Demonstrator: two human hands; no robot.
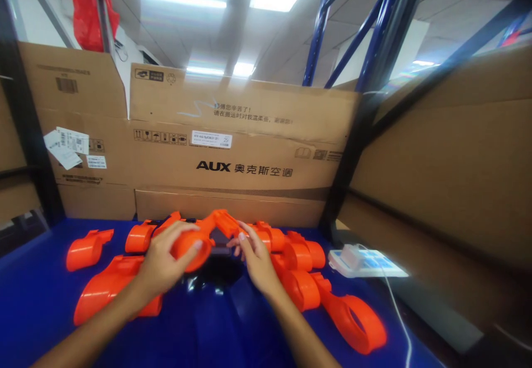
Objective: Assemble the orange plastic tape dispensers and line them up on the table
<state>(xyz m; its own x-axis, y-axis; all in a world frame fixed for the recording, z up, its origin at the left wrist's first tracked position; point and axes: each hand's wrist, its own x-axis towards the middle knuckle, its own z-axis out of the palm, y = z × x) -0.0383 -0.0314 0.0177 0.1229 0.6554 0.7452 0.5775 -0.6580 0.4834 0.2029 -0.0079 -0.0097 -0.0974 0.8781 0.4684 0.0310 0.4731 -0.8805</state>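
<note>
In front of me is an orange plastic part (192, 250), a round ring with a bent arm ending in a block. My left hand (164, 260) is wrapped round the ring, thumb across its front. My right hand (258, 260) is at the block end of the same part, thumb on the near side and fingertips partly behind. A dark, glossy object (214, 276) lies below the held part, too blurred to name. To the left of my left hand, a larger orange ring piece (97, 299) rests on the blue surface, partly behind my forearm.
Several similar orange parts (302, 289) lie to the right, and another orange part (85, 250) at far left on the blue tabletop (37, 296). A white power strip (366, 262) with a cable sits at the right edge. Cardboard panels (249, 141) and dark posts enclose the back.
</note>
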